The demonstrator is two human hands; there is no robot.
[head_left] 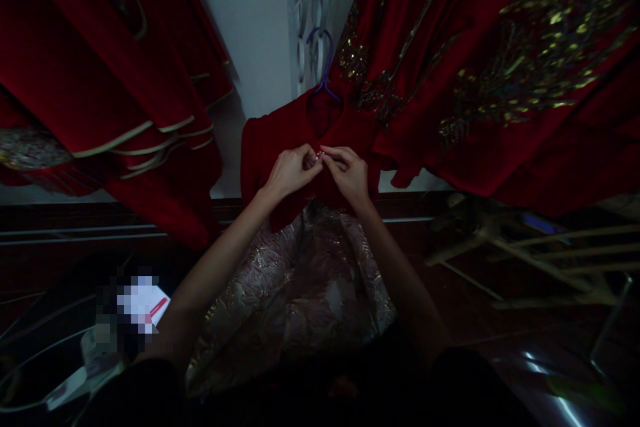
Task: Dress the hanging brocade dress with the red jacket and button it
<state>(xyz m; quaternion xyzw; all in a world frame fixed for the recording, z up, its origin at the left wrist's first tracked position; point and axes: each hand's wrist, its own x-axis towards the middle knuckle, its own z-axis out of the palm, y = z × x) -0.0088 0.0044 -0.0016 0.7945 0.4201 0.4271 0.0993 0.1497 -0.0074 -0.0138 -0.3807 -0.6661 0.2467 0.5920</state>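
A small red dress (265, 147) with a pale brocade skirt (310, 280) hangs on a purple hanger (325, 73) against a white wall. My left hand (290, 170) and my right hand (350, 173) meet at the dress's chest, just below the neckline. Both pinch a tiny shiny fastener (320, 155) between fingertips; I cannot make out exactly what it is. The fingers of both hands are curled closed around that spot.
Red garments with cream trim (125, 80) hang at the left. A red garment with gold embroidery (525, 67) hangs at the right. A pale wooden frame (525, 247) stands on the dark floor at the right. Cables and white objects (75, 373) lie at lower left.
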